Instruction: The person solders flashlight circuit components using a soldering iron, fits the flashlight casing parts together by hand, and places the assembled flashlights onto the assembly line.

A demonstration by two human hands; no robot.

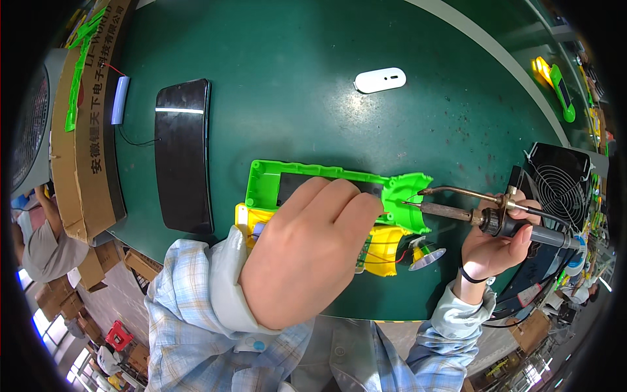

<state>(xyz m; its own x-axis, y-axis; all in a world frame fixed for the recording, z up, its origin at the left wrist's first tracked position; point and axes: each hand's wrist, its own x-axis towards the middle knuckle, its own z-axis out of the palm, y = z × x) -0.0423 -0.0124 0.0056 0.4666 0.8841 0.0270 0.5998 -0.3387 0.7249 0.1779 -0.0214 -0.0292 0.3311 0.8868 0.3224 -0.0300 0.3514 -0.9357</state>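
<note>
My left hand (310, 255), its fingers bent and closed, lies over a green plastic housing half (262, 175). A dark flat panel (294, 186) shows in that housing. What the fingertips pinch, if anything, is hidden. Below it lies a yellow housing half (385, 253) with red wires and part of a green circuit board, partly covered by my left hand. A round lamp reflector (428, 257) sits at its right end. My right hand (493, 248) grips a soldering iron (447, 211) with a thin metal feed tube; the tip points left, over the green housing's right end.
A black glossy phone-like slab (183, 163) lies at left, near a purple battery cell (120, 100) with wires and a cardboard box (85, 157). A white oval device (381, 80) lies farther back. On the right stand a black fan (560, 186) and a green-yellow lamp (560, 95).
</note>
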